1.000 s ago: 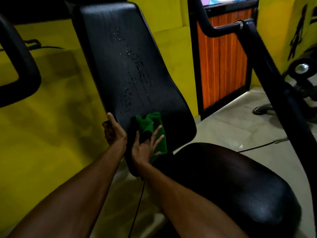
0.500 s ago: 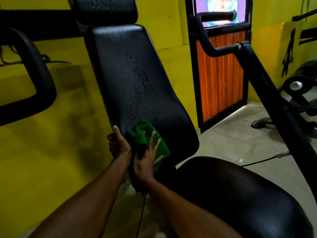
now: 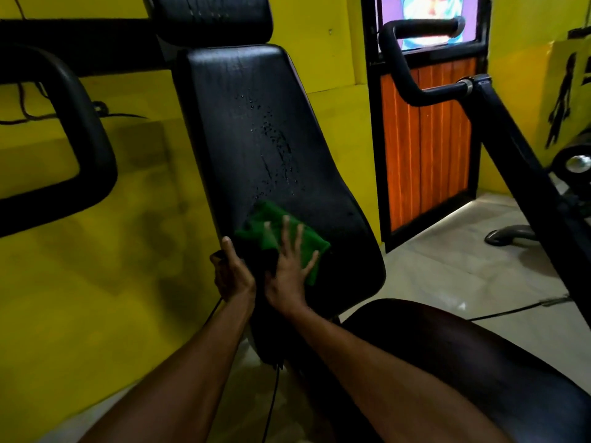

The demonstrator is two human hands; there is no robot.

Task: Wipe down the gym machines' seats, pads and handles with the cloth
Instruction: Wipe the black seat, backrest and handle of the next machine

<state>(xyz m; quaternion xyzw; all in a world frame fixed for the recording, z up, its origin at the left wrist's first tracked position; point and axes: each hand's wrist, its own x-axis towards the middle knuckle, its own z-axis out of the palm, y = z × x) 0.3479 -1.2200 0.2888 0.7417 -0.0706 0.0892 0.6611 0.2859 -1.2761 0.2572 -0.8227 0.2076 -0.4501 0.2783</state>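
Two bare forearms reach in from the bottom of the frame, with the machine's black seat [image 3: 463, 362] at the lower right beside them. The left hand [image 3: 233, 273], just left of centre, grips the left edge of the black back pad [image 3: 256, 129], thumb pointing up along the front of the edge and the other fingers curled round behind it, mostly out of sight. Just beside it, the right hand [image 3: 286, 276] lies flat with its fingers [image 3: 285, 231] straight and spread, pressing a green cloth [image 3: 300, 247] against the lower part of the back pad. The cloth is bunched, its upper corner sticking out above the fingertips. Water droplets and streaks speckle the pad's surface above the cloth, towards the middle of the frame. A thin black cable [image 3: 271, 407] hangs below the pad's lower end. Higher up, at the top centre, sits a separate black head pad [image 3: 214, 17]. One thick padded handle [image 3: 83, 132] loops in from the left edge, and another handle [image 3: 415, 59] curves up at the upper right from a slanting black frame arm [image 3: 518, 161]. Behind everything stand a yellow wall [image 3: 80, 298], a door with orange wooden panels [image 3: 425, 139] and a pale tiled floor [image 3: 447, 276].
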